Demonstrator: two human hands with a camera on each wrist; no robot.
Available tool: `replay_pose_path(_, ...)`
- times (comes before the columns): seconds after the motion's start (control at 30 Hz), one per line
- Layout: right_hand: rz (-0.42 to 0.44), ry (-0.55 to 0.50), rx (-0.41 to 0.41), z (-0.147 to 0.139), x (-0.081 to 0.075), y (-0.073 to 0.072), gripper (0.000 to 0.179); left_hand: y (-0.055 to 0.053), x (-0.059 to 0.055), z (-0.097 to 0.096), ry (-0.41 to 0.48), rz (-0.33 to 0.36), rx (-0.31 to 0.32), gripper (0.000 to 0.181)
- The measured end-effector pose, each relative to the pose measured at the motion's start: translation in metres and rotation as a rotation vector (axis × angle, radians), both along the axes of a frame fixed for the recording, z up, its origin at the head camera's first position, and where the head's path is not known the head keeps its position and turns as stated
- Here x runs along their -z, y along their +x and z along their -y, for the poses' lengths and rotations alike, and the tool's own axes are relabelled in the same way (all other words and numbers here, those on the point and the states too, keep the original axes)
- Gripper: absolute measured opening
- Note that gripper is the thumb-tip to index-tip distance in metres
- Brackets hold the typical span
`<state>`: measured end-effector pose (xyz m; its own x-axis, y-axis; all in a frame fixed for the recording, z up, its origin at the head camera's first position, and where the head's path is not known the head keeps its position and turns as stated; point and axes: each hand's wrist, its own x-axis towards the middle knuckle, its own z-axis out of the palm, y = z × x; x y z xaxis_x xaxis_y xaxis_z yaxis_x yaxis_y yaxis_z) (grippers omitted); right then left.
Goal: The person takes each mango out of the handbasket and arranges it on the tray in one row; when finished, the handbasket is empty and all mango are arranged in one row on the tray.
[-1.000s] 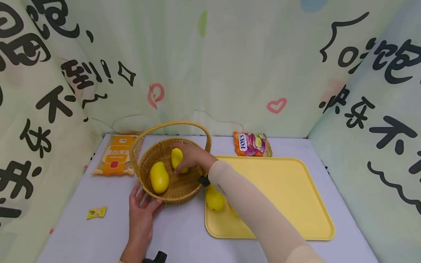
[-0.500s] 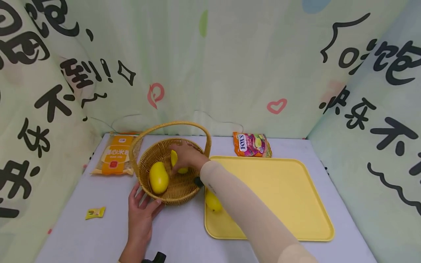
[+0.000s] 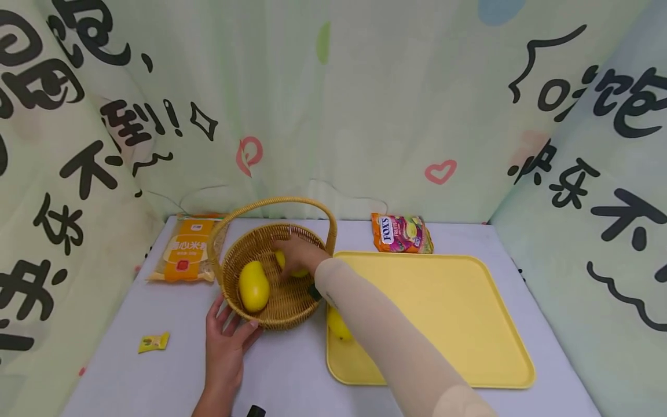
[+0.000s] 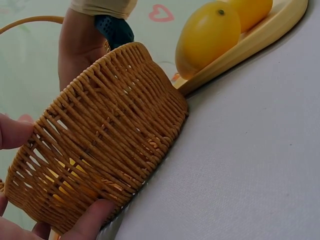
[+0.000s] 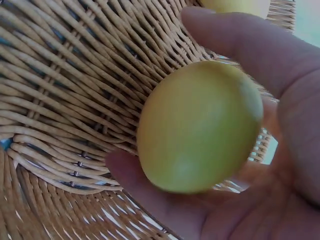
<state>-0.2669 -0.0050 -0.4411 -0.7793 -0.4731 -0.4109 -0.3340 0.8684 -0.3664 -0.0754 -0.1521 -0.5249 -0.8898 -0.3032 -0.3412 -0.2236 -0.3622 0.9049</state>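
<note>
In the head view a brown wicker basket (image 3: 289, 307) with a tall arched handle stands on the table. One yellow mango-like fruit (image 3: 254, 286) lies in its left half. My left hand (image 3: 227, 341) holds the basket's near-left side, with digits at the rim and low on the wall in the left wrist view. Inside the basket, my right hand (image 3: 298, 255) reaches round a second yellow mango-like fruit (image 5: 200, 127). The right wrist view shows a gap between thumb and fruit, while a fingertip (image 5: 122, 167) lies against its lower side.
A yellow tray (image 3: 443, 318) is right of the basket, with yellow fruit (image 4: 210, 40) on its left end, partly hidden by my right forearm. An orange-labelled bag (image 3: 187, 249) and a FOX'S candy bag (image 3: 401, 233) lie at the back. A small yellow packet (image 3: 153, 342) lies front left.
My right forearm has shifted slightly left, and the right hand now covers more of the second fruit. The left hand has stayed on the basket.
</note>
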Motion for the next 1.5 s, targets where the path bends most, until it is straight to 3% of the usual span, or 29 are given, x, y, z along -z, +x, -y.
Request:
replay_pose_path(0.43,0.072,-0.018,0.028,-0.009,-0.002,-0.006,0.078,0.000,-0.003,-0.001,-0.022,-0.024,0.005,0.100)
replay_pose_path(0.87,0.073,-0.096,0.046,-0.011,-0.008,-0.010,0.072,0.001,-0.003,-0.002,-0.015,-0.027,0.003,0.100)
replay_pose_path(1.13,0.056,-0.126,0.006,-0.011,-0.015,-0.006,0.075,0.001,-0.002,-0.002,-0.015,-0.017,0.000,0.099)
replay_pose_path(1.5,0.040,-0.296,-0.038,-0.016,-0.020,0.003,0.074,0.001,-0.002,-0.001,-0.019,-0.004,-0.004,0.099)
